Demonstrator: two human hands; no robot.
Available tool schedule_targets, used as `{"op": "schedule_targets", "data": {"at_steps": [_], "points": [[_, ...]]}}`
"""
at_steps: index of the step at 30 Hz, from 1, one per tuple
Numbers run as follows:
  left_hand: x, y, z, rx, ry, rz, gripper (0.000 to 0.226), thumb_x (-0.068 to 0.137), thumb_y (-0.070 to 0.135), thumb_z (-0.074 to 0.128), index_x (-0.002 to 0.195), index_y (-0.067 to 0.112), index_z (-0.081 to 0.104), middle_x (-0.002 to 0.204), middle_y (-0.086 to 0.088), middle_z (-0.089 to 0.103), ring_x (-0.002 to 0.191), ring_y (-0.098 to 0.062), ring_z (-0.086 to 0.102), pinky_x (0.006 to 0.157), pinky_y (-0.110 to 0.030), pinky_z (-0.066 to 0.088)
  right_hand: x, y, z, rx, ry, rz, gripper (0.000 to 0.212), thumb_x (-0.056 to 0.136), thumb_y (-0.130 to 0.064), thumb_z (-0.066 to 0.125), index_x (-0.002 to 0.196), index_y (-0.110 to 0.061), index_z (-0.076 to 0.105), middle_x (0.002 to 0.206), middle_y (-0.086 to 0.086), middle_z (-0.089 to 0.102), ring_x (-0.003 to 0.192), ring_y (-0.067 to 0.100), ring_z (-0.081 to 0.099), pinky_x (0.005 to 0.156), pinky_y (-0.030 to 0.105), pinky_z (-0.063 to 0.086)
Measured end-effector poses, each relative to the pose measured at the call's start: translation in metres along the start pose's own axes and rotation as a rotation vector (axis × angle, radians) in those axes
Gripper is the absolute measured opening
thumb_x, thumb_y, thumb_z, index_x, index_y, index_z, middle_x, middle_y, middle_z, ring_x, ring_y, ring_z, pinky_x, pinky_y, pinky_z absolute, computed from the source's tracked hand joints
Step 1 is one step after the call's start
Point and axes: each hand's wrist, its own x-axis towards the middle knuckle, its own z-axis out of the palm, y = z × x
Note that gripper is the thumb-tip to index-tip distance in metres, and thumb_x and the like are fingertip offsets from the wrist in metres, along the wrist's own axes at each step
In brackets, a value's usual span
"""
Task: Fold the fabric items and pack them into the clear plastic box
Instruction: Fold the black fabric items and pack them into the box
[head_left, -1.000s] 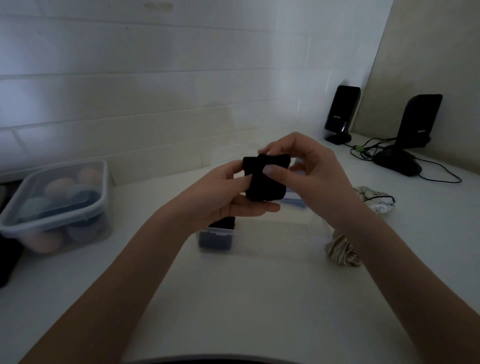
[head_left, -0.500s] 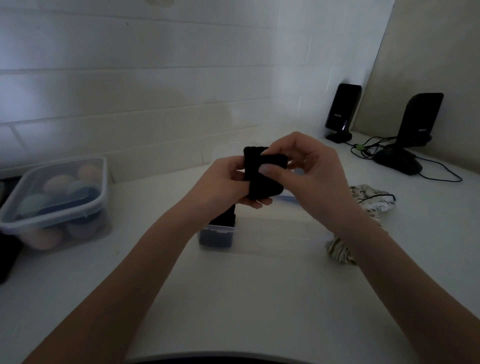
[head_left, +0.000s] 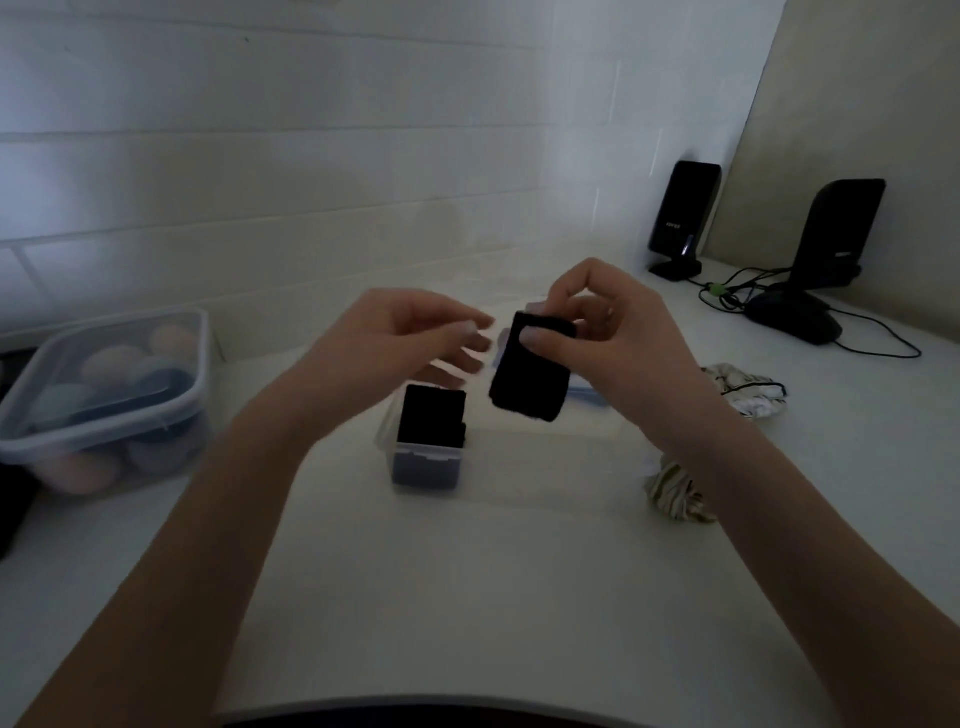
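White counter: left hand (head_left: 415, 338) now open, off folded black cloth (head_left: 530, 374); right hand (head_left: 613, 332) pinching it.

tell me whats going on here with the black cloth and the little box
A person is packing folded fabric into a clear plastic box on a white table. The right hand pinches a small folded black cloth in the air above the box. The left hand is open beside it, holding nothing. Another folded black piece already stands upright in the box's left end. Two crumpled striped fabrics lie on the table to the right, not yet folded.
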Motion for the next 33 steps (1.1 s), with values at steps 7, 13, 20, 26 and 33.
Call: {"op": "schedule_targets", "data": {"at_steps": [7, 13, 20, 26, 33], "points": [[-0.019, -0.004, -0.013, 0.771, -0.034, 0.156, 0.018, 0.074, 0.012, 0.074, 0.080, 0.029, 0.074, 0.063, 0.015, 0.069, 0.062, 0.005, 0.063, 0.060, -0.007, 0.047, -0.004, 0.015, 0.018, -0.367, -0.160, 0.058, 0.027, 0.070, -0.010, 0.078, 0.072, -0.018, 0.051, 0.092, 0.008, 0.066, 0.067, 0.024, 0.066, 0.066, 0.033, 0.054], [-0.014, -0.005, -0.006, 0.916, -0.203, 0.030, 0.023, 0.072, 0.011, 0.074, 0.088, 0.027, 0.072, 0.078, 0.016, 0.070, 0.062, 0.021, 0.054, 0.061, 0.001, 0.038, 0.001, 0.014, 0.026, -0.487, -0.279, 0.067, 0.012, 0.075, -0.007, 0.073, 0.073, -0.014, 0.064, 0.085, 0.006, 0.069, 0.078, 0.024, 0.067, 0.070, 0.023, 0.053], [-0.014, 0.001, -0.002, 0.980, -0.229, -0.032, 0.023, 0.076, 0.015, 0.070, 0.094, 0.029, 0.071, 0.091, 0.012, 0.073, 0.077, -0.002, 0.062, 0.068, -0.012, 0.041, 0.000, 0.015, 0.033, -0.717, -0.409, 0.067, 0.015, 0.083, -0.013, 0.064, 0.093, -0.015, 0.075, 0.089, 0.005, 0.074, 0.077, 0.019, 0.067, 0.074, 0.028, 0.053], [-0.010, 0.008, 0.004, 1.064, -0.303, -0.079, 0.027, 0.079, 0.014, 0.064, 0.101, 0.028, 0.072, 0.098, 0.006, 0.074, 0.089, -0.012, 0.066, 0.082, -0.027, 0.051, 0.001, 0.005, 0.035, -0.972, -0.495, -0.027, 0.024, 0.089, -0.028, 0.058, 0.099, -0.014, 0.074, 0.102, 0.008, 0.067, 0.091, 0.025, 0.061, 0.081, 0.041, 0.049], [-0.004, 0.005, 0.007, 1.103, -0.305, -0.102, 0.026, 0.077, 0.012, 0.066, 0.098, 0.026, 0.071, 0.099, 0.005, 0.072, 0.091, -0.014, 0.066, 0.086, -0.035, 0.053, 0.003, 0.011, 0.028, -0.812, -0.607, 0.017, 0.026, 0.083, -0.027, 0.065, 0.104, -0.014, 0.071, 0.095, 0.007, 0.074, 0.083, 0.018, 0.066, 0.074, 0.022, 0.050]]}}
